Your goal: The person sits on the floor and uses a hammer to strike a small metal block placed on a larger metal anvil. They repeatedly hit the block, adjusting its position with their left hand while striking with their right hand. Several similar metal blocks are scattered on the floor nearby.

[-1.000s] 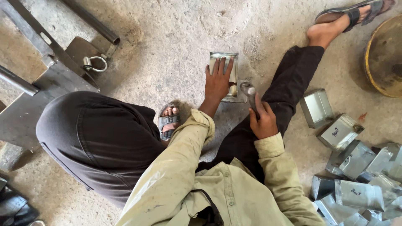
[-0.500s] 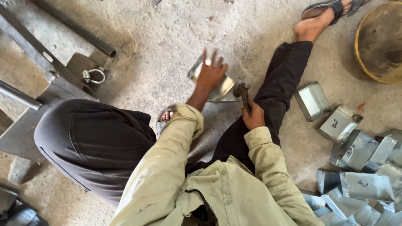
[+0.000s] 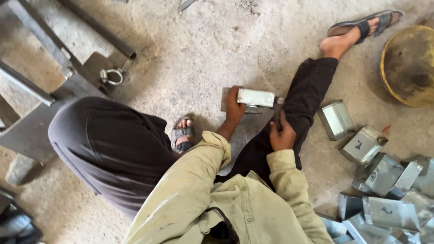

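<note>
I sit on a concrete floor with my legs spread. My left hand (image 3: pixel 234 108) grips a small folded sheet-metal box (image 3: pixel 256 97), holding it on its side over a flat steel block (image 3: pixel 224 100) on the floor. My right hand (image 3: pixel 281 134) is closed around the handle of a hammer (image 3: pixel 277 108), whose head sits just right of the box, close to its end. The hammer's handle is mostly hidden inside my fist.
Several finished sheet-metal boxes (image 3: pixel 361 145) lie piled at the right. A round yellow-rimmed pan (image 3: pixel 409 65) sits at the far right. A steel frame with a shackle (image 3: pixel 110 77) stands at the left. My sandalled feet (image 3: pixel 182 133) rest beside the work.
The metal piece lay flat under my left palm a second ago. My left hand lifted and turned it onto its side. The hammer stayed close at its right.
</note>
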